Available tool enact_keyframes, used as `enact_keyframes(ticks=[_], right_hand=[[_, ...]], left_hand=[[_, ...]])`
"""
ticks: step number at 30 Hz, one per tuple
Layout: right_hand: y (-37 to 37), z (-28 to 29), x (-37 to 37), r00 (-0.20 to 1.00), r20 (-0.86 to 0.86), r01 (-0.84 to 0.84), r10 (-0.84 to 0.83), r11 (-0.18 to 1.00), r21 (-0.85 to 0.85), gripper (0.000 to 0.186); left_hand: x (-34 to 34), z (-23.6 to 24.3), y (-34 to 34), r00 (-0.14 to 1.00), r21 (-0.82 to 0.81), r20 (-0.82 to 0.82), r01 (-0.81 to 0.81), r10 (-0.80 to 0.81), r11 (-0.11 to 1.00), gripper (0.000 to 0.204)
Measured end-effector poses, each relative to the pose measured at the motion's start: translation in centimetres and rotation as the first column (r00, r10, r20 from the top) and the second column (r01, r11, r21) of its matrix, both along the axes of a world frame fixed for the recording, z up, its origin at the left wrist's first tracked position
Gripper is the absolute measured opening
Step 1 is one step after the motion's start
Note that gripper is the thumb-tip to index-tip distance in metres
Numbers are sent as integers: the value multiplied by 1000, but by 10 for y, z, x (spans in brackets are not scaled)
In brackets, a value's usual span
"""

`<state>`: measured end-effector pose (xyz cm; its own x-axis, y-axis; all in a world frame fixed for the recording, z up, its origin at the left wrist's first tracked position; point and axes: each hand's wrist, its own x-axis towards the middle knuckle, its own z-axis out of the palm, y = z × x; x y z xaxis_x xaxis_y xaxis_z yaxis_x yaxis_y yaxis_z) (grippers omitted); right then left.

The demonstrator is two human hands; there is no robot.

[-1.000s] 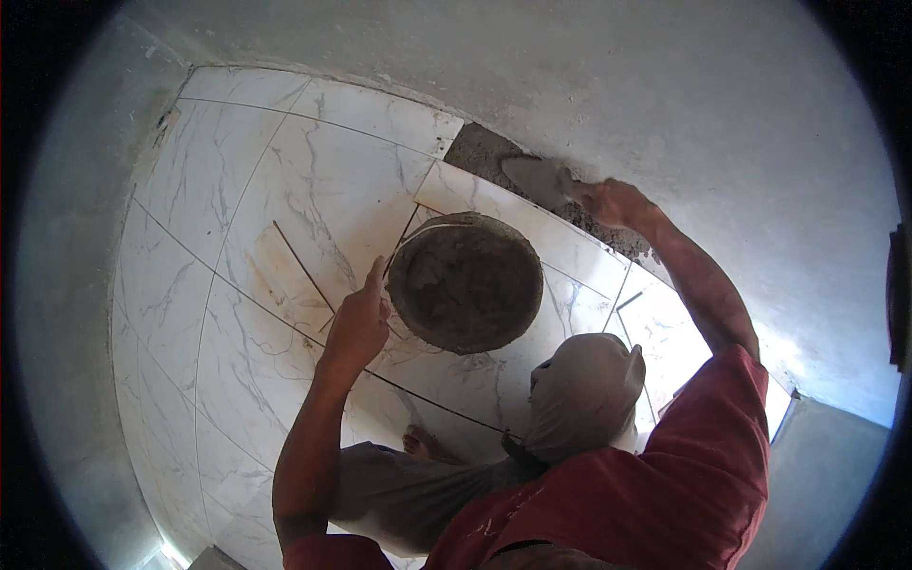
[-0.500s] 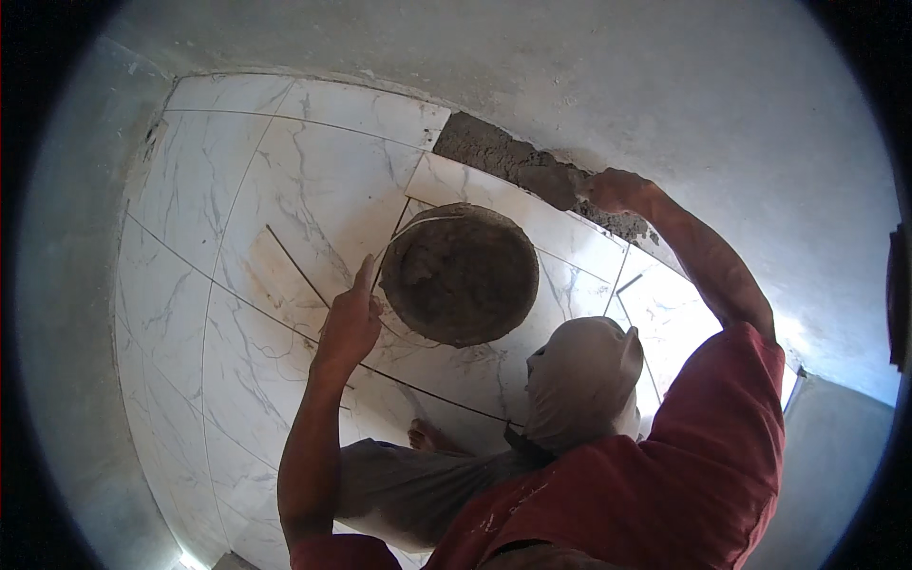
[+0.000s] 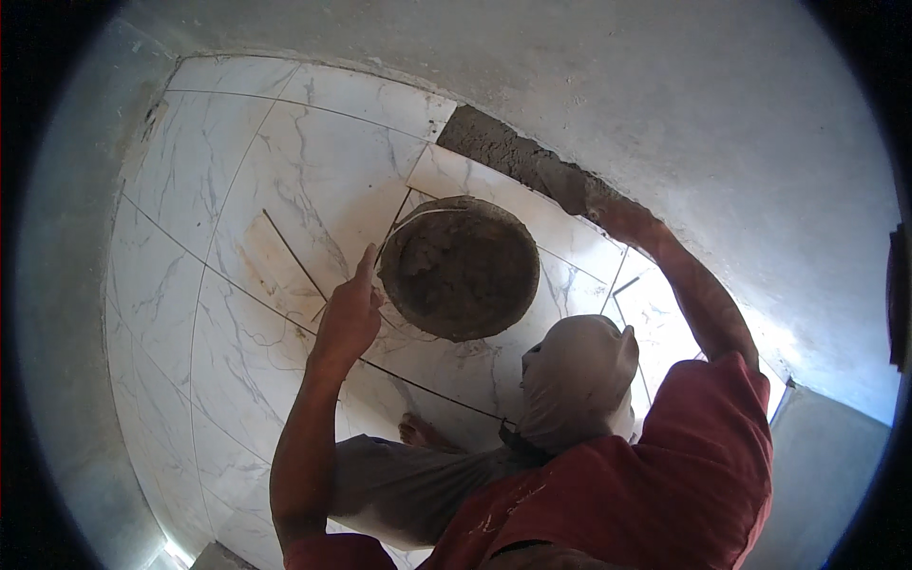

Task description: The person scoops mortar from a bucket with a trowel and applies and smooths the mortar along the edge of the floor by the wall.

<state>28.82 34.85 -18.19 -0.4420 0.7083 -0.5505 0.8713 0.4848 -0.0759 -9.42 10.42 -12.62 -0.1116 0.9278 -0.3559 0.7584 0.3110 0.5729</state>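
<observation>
since our right hand (image 3: 625, 220), clasping a trowel (image 3: 573, 192), slid rightward, we judge mortar (image 3: 502, 149) coverage advancing; left hand (image 3: 350, 321): we cannot tell its grip.

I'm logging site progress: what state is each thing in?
Bucket: upright, open, holding mortar
Mortar strip: rough, spread along the wall
Floor tiles: laid, smudged
Left hand: index finger extended, beside the bucket
Right hand: closed around the trowel
Trowel: gripped, blade hard to make out
</observation>
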Motion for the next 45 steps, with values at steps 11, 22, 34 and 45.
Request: enact_keyframes(ticks=[11,22,34,45], right_hand=[[-2,-18,-46,603,-498,337,-624,764,-550,54],[-93,-107,42,-47,-437,377,-898,389,-841,44],[-65,-59,-30,306,-494,377,-814,580,-722,44],[-62,-102,64,129,-411,530,-903,413,-741,44]], left_hand=[[8,10,0,999,8,-43,5,-4,1000,67],[1,2,6,999,-51,-21,-31,30,998,68],[4,6,6,997,-88,-34,-72,69,994,69],[-1,-2,6,996,-74,58,-64,68,995,69]])
